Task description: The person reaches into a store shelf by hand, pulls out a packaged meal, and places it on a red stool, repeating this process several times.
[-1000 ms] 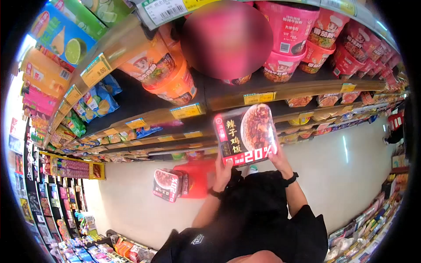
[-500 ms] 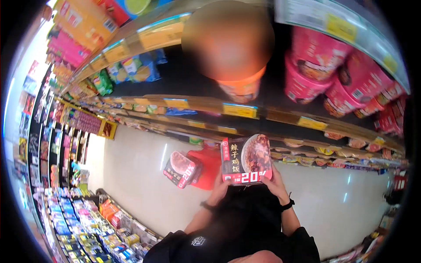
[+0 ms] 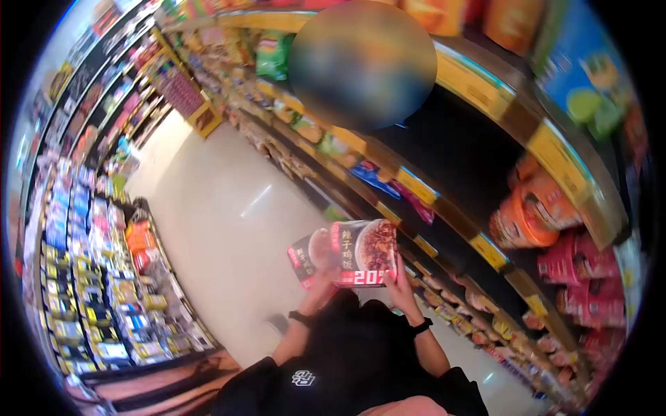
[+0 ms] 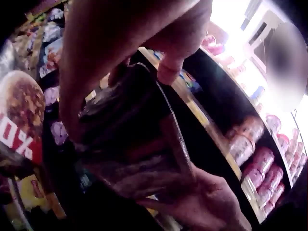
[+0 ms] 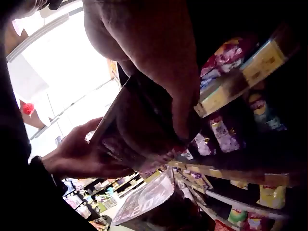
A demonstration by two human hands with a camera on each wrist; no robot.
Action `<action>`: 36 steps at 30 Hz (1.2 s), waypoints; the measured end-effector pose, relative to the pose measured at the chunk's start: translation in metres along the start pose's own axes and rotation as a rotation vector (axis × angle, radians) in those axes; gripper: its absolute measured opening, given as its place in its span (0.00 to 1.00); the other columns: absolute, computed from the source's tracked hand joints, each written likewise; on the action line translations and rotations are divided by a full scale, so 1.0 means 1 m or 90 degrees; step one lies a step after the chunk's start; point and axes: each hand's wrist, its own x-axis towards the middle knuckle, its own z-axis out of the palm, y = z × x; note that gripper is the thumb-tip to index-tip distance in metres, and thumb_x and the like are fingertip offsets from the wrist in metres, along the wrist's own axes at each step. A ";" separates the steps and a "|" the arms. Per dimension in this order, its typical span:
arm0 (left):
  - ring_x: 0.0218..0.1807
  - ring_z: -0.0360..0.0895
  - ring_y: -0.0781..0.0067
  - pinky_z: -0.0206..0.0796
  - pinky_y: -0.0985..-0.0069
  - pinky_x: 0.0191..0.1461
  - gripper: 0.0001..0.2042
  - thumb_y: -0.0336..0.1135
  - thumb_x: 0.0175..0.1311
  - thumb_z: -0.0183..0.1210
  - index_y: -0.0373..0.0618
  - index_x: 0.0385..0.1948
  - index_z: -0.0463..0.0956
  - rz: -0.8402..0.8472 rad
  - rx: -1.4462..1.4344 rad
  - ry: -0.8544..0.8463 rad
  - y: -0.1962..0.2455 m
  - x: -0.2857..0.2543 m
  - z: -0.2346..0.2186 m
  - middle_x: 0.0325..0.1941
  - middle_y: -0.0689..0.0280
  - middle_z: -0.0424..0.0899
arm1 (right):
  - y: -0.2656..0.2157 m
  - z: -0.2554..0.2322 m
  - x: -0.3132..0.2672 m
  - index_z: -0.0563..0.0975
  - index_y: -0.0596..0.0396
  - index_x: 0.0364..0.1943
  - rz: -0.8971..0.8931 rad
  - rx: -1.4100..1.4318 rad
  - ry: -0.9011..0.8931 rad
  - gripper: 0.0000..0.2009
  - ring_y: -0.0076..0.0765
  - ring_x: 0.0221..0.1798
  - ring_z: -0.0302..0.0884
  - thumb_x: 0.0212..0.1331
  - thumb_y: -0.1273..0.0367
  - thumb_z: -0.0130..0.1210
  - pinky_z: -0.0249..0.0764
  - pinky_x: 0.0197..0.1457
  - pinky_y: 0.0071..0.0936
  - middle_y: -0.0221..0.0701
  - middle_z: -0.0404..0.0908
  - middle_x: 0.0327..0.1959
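**Left hand (image 3: 320, 290) and right hand (image 3: 400, 287) grip one meal box (image 3: 366, 254)**

At the far left, small packages (image 3: 107, 315) stand in rows, too many to count, and one pair of orange packs (image 3: 142, 244) shows toward their right edge. Beyond the floor (image 3: 229, 187) stands one yellow-framed stand (image 3: 205, 119).

Farther right comes a second box (image 3: 309, 255) of similar print, just left of the first and partly hidden by it; what carries it cannot be told. The left hand, one black band (image 3: 300, 319) at its wrist, holds the meal box by its lower left corner. That box, tilted up between the two hands, bears four gold characters in a column, one picture of a dish and "20%" along its lower edge. The right hand, also with one black band (image 3: 422, 324), grips the lower right corner. In both wrist views, the two hands meet the same box from opposite sides.

On the right runs a long shelf (image 3: 479, 149). Near its front edge lie one blue packet (image 3: 375, 179) and one pink packet (image 3: 416, 202). At least two orange tubs (image 3: 519, 225) stand farther along, with at least two pink tubs (image 3: 572, 258) beyond them. At least three yellow price tags (image 3: 490, 251) line the shelf's edge.
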 end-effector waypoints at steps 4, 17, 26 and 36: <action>0.65 0.62 0.68 0.58 0.69 0.66 0.29 0.28 0.65 0.52 0.44 0.68 0.52 -0.077 0.020 0.039 0.025 0.006 -0.049 0.64 0.62 0.65 | 0.005 0.039 0.043 0.45 0.61 0.71 0.064 0.022 -0.098 0.36 0.30 0.70 0.52 0.64 0.71 0.52 0.51 0.70 0.25 0.35 0.54 0.70; 0.59 0.68 0.68 0.62 0.68 0.63 0.21 0.33 0.69 0.52 0.44 0.59 0.55 0.093 0.185 0.032 0.004 0.023 -0.173 0.58 0.59 0.70 | 0.072 0.114 0.091 0.56 0.63 0.67 0.013 -0.082 -0.123 0.26 0.35 0.69 0.58 0.69 0.66 0.44 0.52 0.71 0.28 0.41 0.63 0.66; 0.61 0.68 0.70 0.62 0.71 0.64 0.27 0.40 0.70 0.51 0.37 0.65 0.54 0.012 0.156 0.004 -0.001 0.046 -0.166 0.63 0.58 0.67 | 0.056 0.103 0.078 0.55 0.62 0.68 0.197 -0.041 -0.155 0.30 0.33 0.71 0.53 0.70 0.57 0.44 0.49 0.72 0.28 0.38 0.59 0.68; 0.61 0.68 0.67 0.63 0.68 0.65 0.25 0.44 0.73 0.44 0.36 0.65 0.55 -0.164 0.180 -0.060 -0.007 0.056 -0.172 0.63 0.58 0.66 | 0.132 0.099 0.068 0.53 0.58 0.70 0.185 0.098 -0.187 0.34 0.36 0.71 0.55 0.64 0.58 0.52 0.53 0.71 0.32 0.40 0.60 0.68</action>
